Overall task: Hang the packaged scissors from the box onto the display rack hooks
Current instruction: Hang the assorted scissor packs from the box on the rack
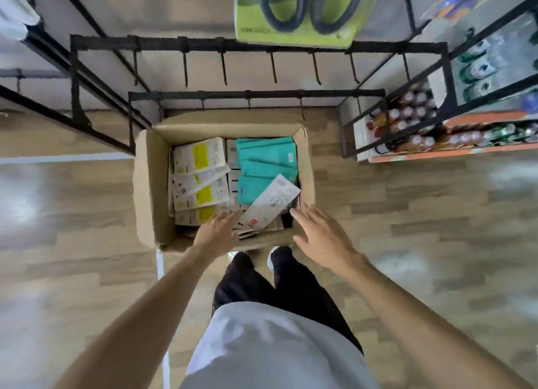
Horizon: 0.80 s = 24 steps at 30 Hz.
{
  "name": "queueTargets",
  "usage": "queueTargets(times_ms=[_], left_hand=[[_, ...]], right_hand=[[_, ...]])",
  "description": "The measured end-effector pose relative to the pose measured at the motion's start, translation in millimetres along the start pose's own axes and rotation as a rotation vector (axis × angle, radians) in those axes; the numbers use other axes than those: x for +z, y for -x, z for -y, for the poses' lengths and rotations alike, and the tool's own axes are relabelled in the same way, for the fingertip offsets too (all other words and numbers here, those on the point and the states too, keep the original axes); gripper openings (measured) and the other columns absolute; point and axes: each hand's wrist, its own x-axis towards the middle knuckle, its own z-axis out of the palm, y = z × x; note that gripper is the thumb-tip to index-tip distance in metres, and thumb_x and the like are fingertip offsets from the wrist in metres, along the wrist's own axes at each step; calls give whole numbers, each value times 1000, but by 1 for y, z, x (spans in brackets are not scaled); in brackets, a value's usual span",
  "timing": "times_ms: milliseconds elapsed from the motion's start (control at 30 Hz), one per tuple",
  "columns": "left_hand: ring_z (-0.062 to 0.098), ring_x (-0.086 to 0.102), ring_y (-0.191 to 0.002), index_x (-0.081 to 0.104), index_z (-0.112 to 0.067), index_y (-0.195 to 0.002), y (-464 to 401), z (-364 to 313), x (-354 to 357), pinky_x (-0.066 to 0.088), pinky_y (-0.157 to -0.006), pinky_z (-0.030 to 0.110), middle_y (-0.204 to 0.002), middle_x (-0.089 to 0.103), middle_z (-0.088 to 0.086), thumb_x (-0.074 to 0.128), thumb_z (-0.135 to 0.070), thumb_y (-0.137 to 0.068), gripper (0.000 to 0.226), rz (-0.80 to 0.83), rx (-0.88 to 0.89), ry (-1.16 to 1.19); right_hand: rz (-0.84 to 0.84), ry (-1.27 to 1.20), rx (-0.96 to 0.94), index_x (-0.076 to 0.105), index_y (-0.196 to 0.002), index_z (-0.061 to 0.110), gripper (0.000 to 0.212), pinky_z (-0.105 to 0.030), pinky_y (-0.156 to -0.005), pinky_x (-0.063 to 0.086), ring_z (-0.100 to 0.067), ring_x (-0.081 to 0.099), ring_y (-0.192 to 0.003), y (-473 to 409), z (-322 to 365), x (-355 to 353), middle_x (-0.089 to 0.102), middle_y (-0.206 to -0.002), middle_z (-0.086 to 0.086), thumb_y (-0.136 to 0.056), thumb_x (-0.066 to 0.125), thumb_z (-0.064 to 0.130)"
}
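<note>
Reaching down into the cardboard box, your left hand has its fingers straight and slightly spread, tips touching the near end of a white packet that lies tilted across the pile. Nothing is gripped yet. Your right hand hovers over the box's near right corner, fingers extended and loose, holding nothing; whether it touches the rim you cannot tell.

Box contents: white-and-yellow packets stacked on the left, teal packets on the right, the tilted white one on top of the teal stack. Motion blur hides the print.

Box sits on the wood floor just in front of your feet, its far edge under the lowest rail of the black rack. Bare hooks stick out along the rail above. One green scissors pack hangs higher up, near the lens. A drinks shelf stands close on the right; open floor lies to both sides of the box.
</note>
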Motion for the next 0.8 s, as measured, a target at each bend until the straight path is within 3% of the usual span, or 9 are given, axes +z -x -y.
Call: queueTargets(times_ms=[100, 267, 400, 433, 533, 667, 800], left_hand=[[29, 55, -122, 34, -28, -150, -27, -12, 6, 53, -91, 37, -143, 52, 7, 52, -18, -93, 60, 106, -53, 168], [30, 53, -123, 25, -29, -153, -66, -29, 12, 53, -80, 33, -150, 40, 12, 55, -23, -96, 65, 59, -61, 193], [25, 58, -103, 22, -28, -154, -91, -39, 15, 48, -63, 26, -145, 45, 15, 53, -17, -95, 68, 50, -58, 260], [25, 58, -104, 20, -29, -154, -95, -41, 16, 47, -64, 25, -147, 44, 15, 52, -16, -95, 68, 45, -75, 266], [31, 49, -126, 18, -27, -155, -101, -52, 24, 44, -85, 31, -153, 36, 15, 51, -13, -96, 69, 40, -121, 312], [34, 52, -117, 33, -25, -145, -111, -52, 32, 46, -72, 32, -142, 42, 15, 52, -23, -99, 51, -15, -241, 479], [32, 64, -107, 49, -24, -124, -108, -53, 33, 57, -75, 38, -124, 59, 14, 54, -29, -97, 28, -49, -326, 670]], right_hand=[[-6, -20, 17, 30, -156, 18, 62, -33, -120, 20, -25, 23, -150, -5, 3, 13, 26, -163, -9, -100, 54, 30], [-2, -24, -6, 33, -155, 18, 62, -39, -119, 28, -28, 27, -149, -28, 3, 21, 28, -162, -11, -98, 57, 27], [-12, 12, -27, 33, -154, 13, 61, -36, -114, 31, -28, 33, -144, -41, -5, 19, 35, -158, -12, -98, 56, 25], [-19, 16, -32, 33, -153, 12, 61, -35, -114, 31, -28, 34, -144, -43, -8, 19, 36, -157, -13, -98, 56, 24], [5, 10, -38, 27, -156, 12, 63, -32, -119, 24, -26, 26, -149, -48, -17, 26, 28, -161, -12, -100, 52, 25], [32, -14, -67, 22, -158, 12, 62, -29, -121, 17, -23, 19, -152, -53, -29, 41, 22, -164, -10, -103, 47, 25], [22, -2, -101, 28, -155, 8, 60, -30, -121, 17, -26, 24, -150, -56, -37, 50, 27, -162, -13, -101, 51, 20]])
